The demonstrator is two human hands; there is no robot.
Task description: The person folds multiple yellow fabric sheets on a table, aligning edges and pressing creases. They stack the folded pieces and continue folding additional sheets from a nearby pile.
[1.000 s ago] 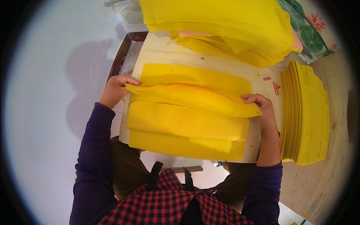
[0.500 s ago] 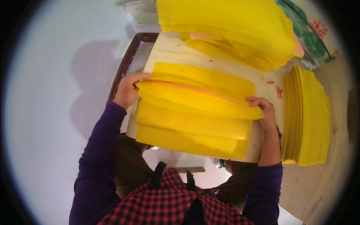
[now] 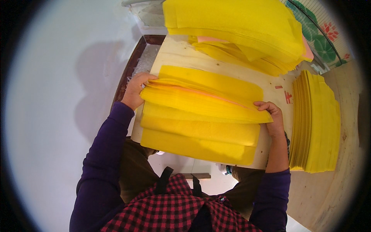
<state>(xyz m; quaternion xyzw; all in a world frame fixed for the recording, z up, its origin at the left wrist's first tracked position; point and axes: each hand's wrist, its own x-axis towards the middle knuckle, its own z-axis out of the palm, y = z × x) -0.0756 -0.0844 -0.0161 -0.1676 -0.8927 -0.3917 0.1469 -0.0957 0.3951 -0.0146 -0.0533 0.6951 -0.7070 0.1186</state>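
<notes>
Left hand (image 3: 135,92) and right hand (image 3: 272,116), each grip pinched on one end of the folded yellow bundle (image 3: 201,103), mid-desk! The left wrist hangs out past the desk (image 3: 181,52) side. Flat yellow sheets (image 3: 201,141) beneath run down by the near edge. Strips of wood give room ahead, before the yellow pile (image 3: 232,19), and rightward, before the yellow stack (image 3: 322,123).

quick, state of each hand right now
Left hand: closed, holding the left end of the yellow sheet bundle.
Right hand: closed, holding the bundle's right end.
</notes>
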